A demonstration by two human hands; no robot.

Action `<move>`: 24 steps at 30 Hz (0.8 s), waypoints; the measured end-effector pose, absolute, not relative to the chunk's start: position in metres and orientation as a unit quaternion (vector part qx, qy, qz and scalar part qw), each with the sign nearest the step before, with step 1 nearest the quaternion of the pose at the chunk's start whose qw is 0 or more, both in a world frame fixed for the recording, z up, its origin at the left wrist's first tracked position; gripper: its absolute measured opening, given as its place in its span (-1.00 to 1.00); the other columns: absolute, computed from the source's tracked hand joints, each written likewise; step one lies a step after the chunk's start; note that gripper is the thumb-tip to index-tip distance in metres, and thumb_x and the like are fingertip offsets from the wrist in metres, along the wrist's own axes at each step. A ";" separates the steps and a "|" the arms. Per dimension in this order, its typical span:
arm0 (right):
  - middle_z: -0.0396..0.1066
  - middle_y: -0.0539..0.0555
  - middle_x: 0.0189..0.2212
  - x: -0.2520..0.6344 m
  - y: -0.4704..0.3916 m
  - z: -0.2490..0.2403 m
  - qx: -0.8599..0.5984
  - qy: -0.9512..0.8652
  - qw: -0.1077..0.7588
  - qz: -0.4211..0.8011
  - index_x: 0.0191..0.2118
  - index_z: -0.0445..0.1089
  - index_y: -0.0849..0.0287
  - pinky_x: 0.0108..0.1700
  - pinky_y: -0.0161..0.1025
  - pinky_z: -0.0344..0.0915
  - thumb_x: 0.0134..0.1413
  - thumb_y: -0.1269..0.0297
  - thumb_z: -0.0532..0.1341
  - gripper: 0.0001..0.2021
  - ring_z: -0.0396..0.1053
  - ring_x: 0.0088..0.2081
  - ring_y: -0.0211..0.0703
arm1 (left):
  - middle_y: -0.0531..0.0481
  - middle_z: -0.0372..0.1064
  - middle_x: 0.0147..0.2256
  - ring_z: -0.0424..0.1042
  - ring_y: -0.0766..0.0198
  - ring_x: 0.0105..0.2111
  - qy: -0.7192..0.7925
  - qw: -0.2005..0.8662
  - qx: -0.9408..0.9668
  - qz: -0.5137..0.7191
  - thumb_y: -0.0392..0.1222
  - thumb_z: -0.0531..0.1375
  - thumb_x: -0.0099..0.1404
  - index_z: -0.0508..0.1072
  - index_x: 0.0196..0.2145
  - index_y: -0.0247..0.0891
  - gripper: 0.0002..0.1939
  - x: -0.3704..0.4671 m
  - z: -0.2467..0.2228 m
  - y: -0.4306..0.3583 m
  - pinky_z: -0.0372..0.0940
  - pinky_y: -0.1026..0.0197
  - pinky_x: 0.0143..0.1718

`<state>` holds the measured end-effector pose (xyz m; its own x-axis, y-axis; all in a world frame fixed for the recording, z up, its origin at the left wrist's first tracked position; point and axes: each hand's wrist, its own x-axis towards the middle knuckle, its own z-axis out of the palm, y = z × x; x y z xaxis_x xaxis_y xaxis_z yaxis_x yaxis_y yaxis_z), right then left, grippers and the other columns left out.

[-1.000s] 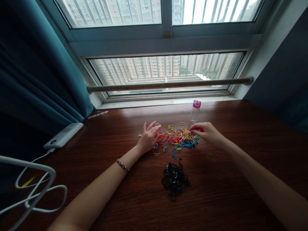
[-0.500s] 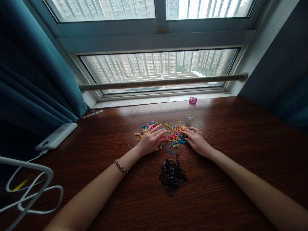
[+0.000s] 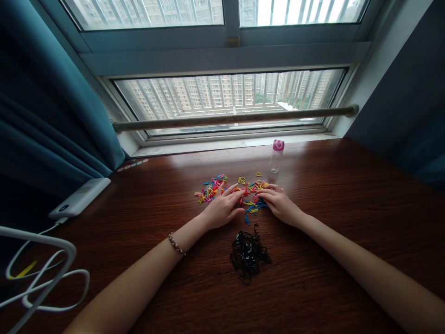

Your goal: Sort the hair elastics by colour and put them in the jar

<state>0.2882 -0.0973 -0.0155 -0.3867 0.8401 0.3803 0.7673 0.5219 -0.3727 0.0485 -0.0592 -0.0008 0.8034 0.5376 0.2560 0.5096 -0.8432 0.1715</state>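
Small colourful rubber bands (image 3: 207, 191) lie in a loose heap across the middle of the table. My left hand (image 3: 224, 208) rests palm down over the heap, fingers stretched out and apart, touching the bands. From the other side, my right hand (image 3: 281, 204) reaches onto the right part of the heap, its fingers extended over yellow, red and blue bands. No band shows lifted in either hand, though the undersides are hidden. Nearer to me, between my forearms, sits a separate pile of black rubber bands (image 3: 249, 255).
Behind the heap stands a clear bottle with a pink cap (image 3: 277, 157). At the left, a white power bank (image 3: 80, 197) with white cables (image 3: 57, 246) lies beside a blue curtain (image 3: 55, 93). A metal rail (image 3: 236, 119) crosses the window beyond the wooden table (image 3: 347, 195).
My left hand has slid right and slightly nearer, uncovering bands on the left of the heap. My right hand has shifted left, further onto the bands.
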 end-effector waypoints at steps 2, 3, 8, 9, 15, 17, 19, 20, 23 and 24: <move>0.35 0.04 -0.06 0.284 -0.094 -0.017 -0.492 -0.825 0.268 0.072 -0.07 0.36 0.07 0.02 -0.04 0.10 0.14 0.41 -0.03 -0.68 0.11 -0.02 -0.05 | -0.15 0.18 0.08 -0.08 0.03 0.19 0.314 0.052 0.934 0.166 -0.01 -0.06 0.31 0.08 0.13 -0.27 -0.51 0.048 -0.004 -0.057 -0.30 -0.21 0.16; 0.35 0.05 -0.07 0.281 -0.093 -0.017 -0.499 -0.821 0.267 0.072 -0.08 0.37 0.07 0.01 -0.04 0.11 0.13 0.43 -0.03 -0.67 0.12 -0.04 -0.04 | -0.16 0.21 0.06 -0.08 0.03 0.18 0.329 0.054 0.927 0.173 -0.01 -0.07 0.31 0.10 0.12 -0.28 -0.51 0.048 -0.006 -0.056 -0.28 -0.21 0.16; 0.33 0.06 -0.05 0.275 -0.092 -0.020 -0.511 -0.817 0.258 0.068 -0.08 0.38 0.09 0.02 0.00 0.09 0.09 0.48 -0.03 -0.64 0.10 -0.04 -0.02 | -0.16 0.29 -0.02 -0.02 0.02 0.16 0.360 0.058 0.908 0.205 -0.02 -0.05 0.31 0.17 0.07 -0.30 -0.55 0.048 -0.010 -0.054 -0.24 -0.20 0.15; 0.33 0.06 -0.04 0.276 -0.092 -0.021 -0.508 -0.819 0.260 0.069 -0.07 0.37 0.09 0.04 0.01 0.08 0.08 0.50 -0.03 -0.63 0.11 -0.03 -0.02 | -0.16 0.29 -0.02 -0.01 0.03 0.16 0.359 0.059 0.908 0.210 -0.03 -0.05 0.31 0.18 0.06 -0.30 -0.56 0.047 -0.009 -0.054 -0.23 -0.19 0.15; 0.33 0.05 -0.03 0.282 -0.091 -0.024 -0.479 -0.805 0.338 0.089 0.00 0.32 0.09 0.05 -0.01 0.11 0.04 0.54 -0.04 -0.57 0.13 0.01 -0.05 | -0.12 0.23 0.05 -0.06 0.07 0.18 0.316 0.058 0.924 0.208 -0.10 -0.04 0.31 0.15 0.09 -0.24 -0.59 0.047 -0.002 -0.058 -0.25 -0.18 0.16; 0.34 0.04 -0.04 0.284 -0.091 -0.023 -0.463 -0.792 0.383 0.111 0.00 0.32 0.06 0.06 -0.02 0.13 0.04 0.54 -0.04 -0.56 0.16 0.00 -0.07 | -0.08 0.18 0.08 -0.11 0.09 0.20 0.272 0.059 0.943 0.181 -0.10 -0.03 0.31 0.13 0.12 -0.18 -0.57 0.047 0.001 -0.058 -0.27 -0.17 0.17; 0.35 0.05 -0.06 0.285 -0.091 -0.020 -0.449 -0.771 0.426 0.149 -0.02 0.34 0.06 0.07 -0.05 0.14 0.05 0.53 -0.05 -0.57 0.20 0.00 -0.10 | -0.04 0.17 0.09 -0.12 0.08 0.20 0.234 0.058 0.958 0.154 -0.10 -0.03 0.31 0.14 0.11 -0.13 -0.58 0.048 0.003 -0.059 -0.29 -0.17 0.17; 0.35 0.05 -0.06 0.285 -0.092 -0.018 -0.443 -0.760 0.443 0.172 -0.03 0.35 0.06 0.07 -0.07 0.15 0.05 0.52 -0.05 -0.58 0.22 0.00 -0.12 | -0.03 0.18 0.08 -0.12 0.08 0.20 0.225 0.057 0.962 0.146 -0.10 -0.03 0.31 0.16 0.10 -0.12 -0.59 0.048 0.003 -0.058 -0.30 -0.18 0.17; 0.36 0.06 -0.06 0.285 -0.095 -0.012 -0.434 -0.727 0.475 0.238 -0.08 0.39 0.08 0.09 -0.12 0.15 0.05 0.50 -0.04 -0.61 0.25 0.00 -0.14 | -0.04 0.24 0.05 -0.07 0.07 0.18 0.234 0.051 0.960 0.147 -0.10 -0.03 0.31 0.23 0.06 -0.16 -0.62 0.048 0.001 -0.058 -0.31 -0.19 0.17; 0.36 0.06 -0.07 0.285 -0.095 -0.010 -0.433 -0.717 0.483 0.255 -0.09 0.40 0.09 0.09 -0.13 0.15 0.04 0.50 -0.03 -0.62 0.26 0.00 -0.14 | -0.05 0.25 0.04 -0.05 0.07 0.18 0.241 0.048 0.958 0.151 -0.10 -0.03 0.31 0.25 0.04 -0.18 -0.63 0.048 0.000 -0.057 -0.30 -0.18 0.17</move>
